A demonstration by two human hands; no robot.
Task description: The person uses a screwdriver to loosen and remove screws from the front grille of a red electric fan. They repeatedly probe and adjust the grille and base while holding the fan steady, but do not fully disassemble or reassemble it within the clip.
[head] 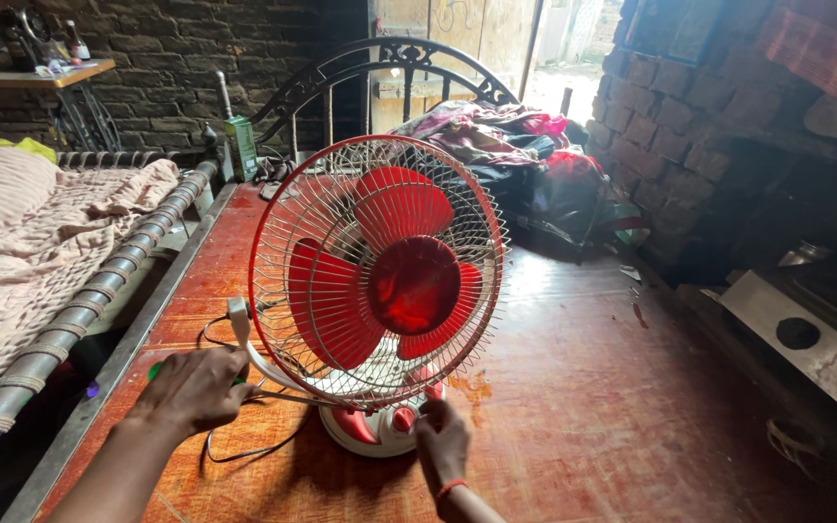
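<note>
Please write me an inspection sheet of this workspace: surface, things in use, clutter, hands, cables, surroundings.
Surface: reddish wooden table, worn and shiny.
Things in use: red table fan with wire guard, upright on its white base.
Clutter: heap of clothes at the far end.
Hands: left hand rests behind the fan over something green; right hand at the base knobs.
Cables: black cable loops beside the base.
Surroundings: brick walls, bed with blanket on the left.
</note>
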